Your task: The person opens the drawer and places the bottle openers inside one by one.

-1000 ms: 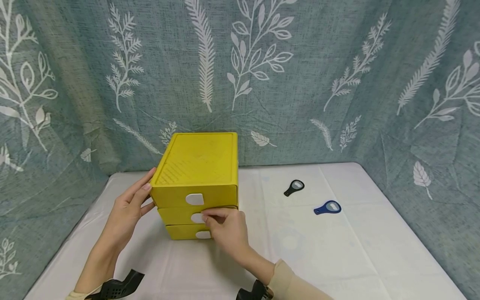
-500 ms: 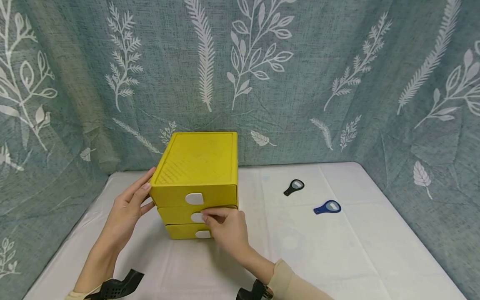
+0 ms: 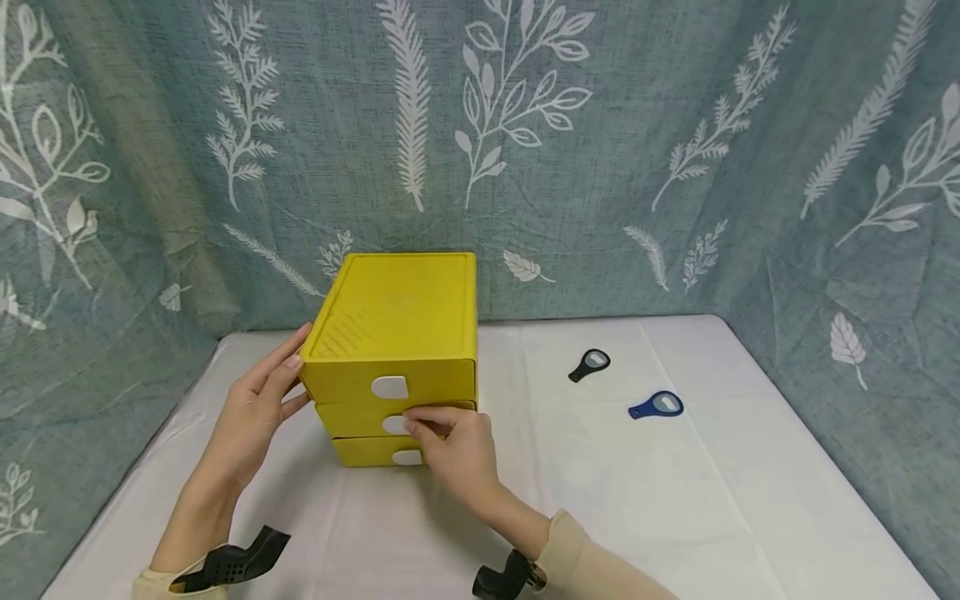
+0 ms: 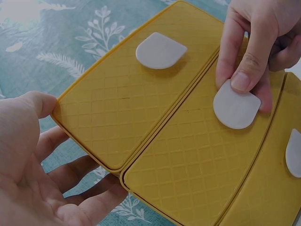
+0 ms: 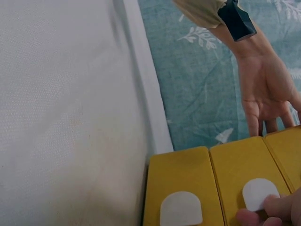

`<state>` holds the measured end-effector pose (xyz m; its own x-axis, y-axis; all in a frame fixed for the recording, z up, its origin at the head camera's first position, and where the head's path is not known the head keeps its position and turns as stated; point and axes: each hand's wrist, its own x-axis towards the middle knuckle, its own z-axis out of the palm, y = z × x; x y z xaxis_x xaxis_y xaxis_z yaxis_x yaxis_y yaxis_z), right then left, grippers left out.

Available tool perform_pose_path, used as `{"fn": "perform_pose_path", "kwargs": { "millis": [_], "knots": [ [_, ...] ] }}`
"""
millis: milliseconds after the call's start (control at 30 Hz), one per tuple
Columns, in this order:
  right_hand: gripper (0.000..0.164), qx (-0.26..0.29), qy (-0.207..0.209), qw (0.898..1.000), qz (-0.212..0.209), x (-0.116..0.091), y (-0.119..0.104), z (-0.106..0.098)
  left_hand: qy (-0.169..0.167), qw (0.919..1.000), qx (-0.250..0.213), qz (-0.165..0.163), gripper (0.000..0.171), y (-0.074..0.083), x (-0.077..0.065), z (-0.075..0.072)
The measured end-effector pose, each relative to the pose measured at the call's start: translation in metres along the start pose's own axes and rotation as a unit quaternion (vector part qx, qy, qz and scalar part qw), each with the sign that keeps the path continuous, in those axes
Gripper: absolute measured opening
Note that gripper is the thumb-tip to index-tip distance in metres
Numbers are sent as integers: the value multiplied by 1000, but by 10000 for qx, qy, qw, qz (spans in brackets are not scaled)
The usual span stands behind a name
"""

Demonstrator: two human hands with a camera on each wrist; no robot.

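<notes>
A yellow mini drawer cabinet [image 3: 405, 304] with three stacked drawers stands on the table, each drawer front bearing a white tab handle. My right hand [image 3: 463, 458] pinches the middle drawer's handle [image 4: 235, 109] between thumb and fingers. That middle drawer [image 4: 188, 155] looks level with the others. At the cabinet's left side, my left hand [image 3: 251, 417] rests against the upper front corner, its fingers extended along the side wall and its thumb at the front edge. The top handle [image 3: 390, 387] and the bottom handle [image 3: 407, 457] are untouched.
To the right of the cabinet lie a black bottle opener [image 3: 589, 365] and a blue bottle opener [image 3: 657, 405]. A white cloth covers the table [image 3: 600, 517]. Blue-green leaf-patterned curtains [image 3: 570, 183] hang behind and at both sides.
The head view has tipped down slightly, so everything sits a little higher in it. Both hands keep their places on the cabinet, and the drawers show no visible movement.
</notes>
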<state>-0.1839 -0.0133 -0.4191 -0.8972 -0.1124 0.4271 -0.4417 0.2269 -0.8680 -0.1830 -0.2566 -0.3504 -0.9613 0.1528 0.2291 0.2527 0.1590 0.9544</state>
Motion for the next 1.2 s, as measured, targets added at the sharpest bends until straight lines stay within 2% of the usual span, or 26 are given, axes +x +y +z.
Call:
{"fn": "perform_pose_path", "kwargs": {
  "millis": [233, 333, 500, 567, 700, 767, 867, 1067, 1200],
  "knots": [
    [10, -110, -121, 9997, -182, -1, 0, -3, 7, 10000, -29, 8, 53, -1, 0, 0],
    [16, -179, -353, 9988, -287, -3, 1, -7, 1, 10000, -18, 9, 53, -2, 0, 0],
    [27, -96, -827, 9963, -198, -9, -1, -14, 23, 10000, 23, 2, 52, -1, -1, 0],
    [27, -137, -821, 9964, -175, -12, -3, -16, 31, 10000, 27, 16, 53, -1, -1, 0],
    [16, -341, -585, 9976, -143, -19, -3, -17, 31, 10000, 9, 50, 52, -2, -1, 1],
    [10, -358, -563, 9978, -24, -21, -1, -16, 35, 10000, 16, 58, 53, -2, -1, 1],
    [9, -111, -794, 9962, 337, -24, 3, -14, 50, 10000, 39, 49, 52, -3, -1, 2],
    [25, 520, -1334, 9842, 1041, -28, 11, -12, 25, 10000, -47, 57, 52, -3, -1, 1],
    [30, 688, -1495, 9782, 1269, -29, 17, -11, 11, 9999, -80, 76, 53, -3, -1, 1]
  ]
}}
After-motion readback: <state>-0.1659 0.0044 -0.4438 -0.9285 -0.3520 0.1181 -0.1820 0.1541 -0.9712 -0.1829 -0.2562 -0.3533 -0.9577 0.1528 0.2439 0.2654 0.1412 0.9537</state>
